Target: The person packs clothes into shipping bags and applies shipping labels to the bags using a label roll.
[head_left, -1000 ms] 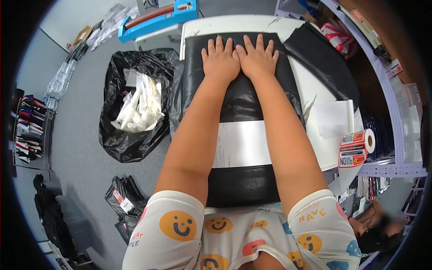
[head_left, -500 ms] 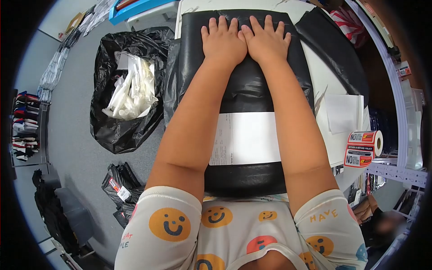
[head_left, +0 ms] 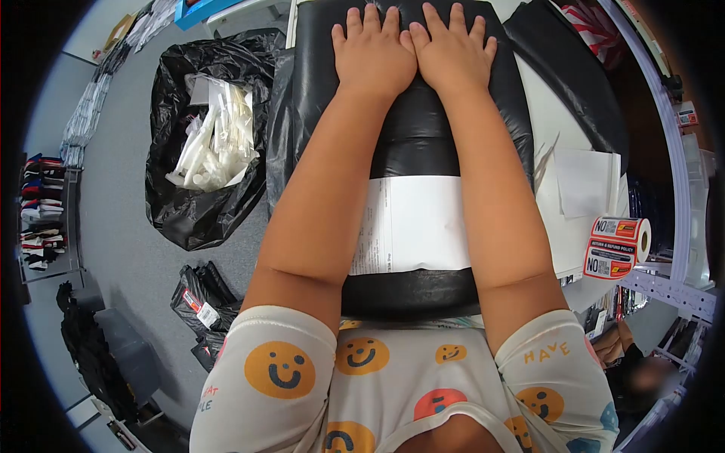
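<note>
A large, puffy black plastic package (head_left: 411,155) lies in front of me, its near end close to my shirt. My left hand (head_left: 372,62) rests flat on its far part, fingers spread. Beside it, thumbs nearly touching, my right hand (head_left: 455,59) lies palm down with its fingers apart. Neither hand grips anything. Between my forearms, a white printed paper sheet (head_left: 423,223) sits on the near part of the package; my arms cover its side edges.
Left of the table, a black bag (head_left: 170,204) holds white plastic scraps (head_left: 219,143). Labelled black parcels (head_left: 204,306) lie on the floor. To the right are another black plastic piece (head_left: 574,75), white papers (head_left: 585,181) and a sticker roll (head_left: 615,248). A person (head_left: 634,377) is at lower right.
The package and both hands appear slightly higher in view, along with a small camera shift. Both hands stay flat on the plastic, and the package looks a little flatter and wider.
</note>
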A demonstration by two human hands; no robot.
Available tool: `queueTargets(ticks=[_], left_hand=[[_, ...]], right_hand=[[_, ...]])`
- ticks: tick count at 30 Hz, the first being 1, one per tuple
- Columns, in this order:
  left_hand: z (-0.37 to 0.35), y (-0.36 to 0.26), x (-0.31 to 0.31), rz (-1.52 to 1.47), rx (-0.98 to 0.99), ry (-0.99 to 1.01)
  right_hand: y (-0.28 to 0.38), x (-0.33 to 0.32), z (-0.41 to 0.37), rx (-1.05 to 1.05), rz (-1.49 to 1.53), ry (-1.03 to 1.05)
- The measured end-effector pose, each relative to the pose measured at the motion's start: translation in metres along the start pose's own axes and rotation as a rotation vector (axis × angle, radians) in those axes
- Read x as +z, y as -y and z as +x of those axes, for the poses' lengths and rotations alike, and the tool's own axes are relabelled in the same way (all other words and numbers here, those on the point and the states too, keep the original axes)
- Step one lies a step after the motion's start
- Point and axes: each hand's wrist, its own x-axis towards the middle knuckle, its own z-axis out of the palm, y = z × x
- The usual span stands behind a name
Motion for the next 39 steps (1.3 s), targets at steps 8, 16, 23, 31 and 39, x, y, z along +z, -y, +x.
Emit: queueTargets(ticks=[8, 16, 23, 31, 39], left_hand=[[-0.017, 0.009, -0.03, -0.584, 0.185, 0.075], [-0.124, -0.007, -0.108, -0.312, 0.255, 0.194], [-0.132, -0.009, -0.094, -0.287, 0.121, 0.267], [-0.123, -0.008, -0.095, -0.309, 0.135, -0.023], [-0.119, -0.007, -0.088, -0.305, 0.184, -0.071]], right_hand=[[-0.017, 0.038, 0.003, -0.089, 0.002, -0.222], [-0.023, 0.026, -0.008, -0.311, 0.482, -0.516], [-0.039, -0.017, -0.11, -0.495, 0.574, -0.116], [-0.051, -0.03, -0.135, -0.486, 0.334, -0.223], [-0.057, -0.014, -0.12, -0.518, 0.262, -0.24]])
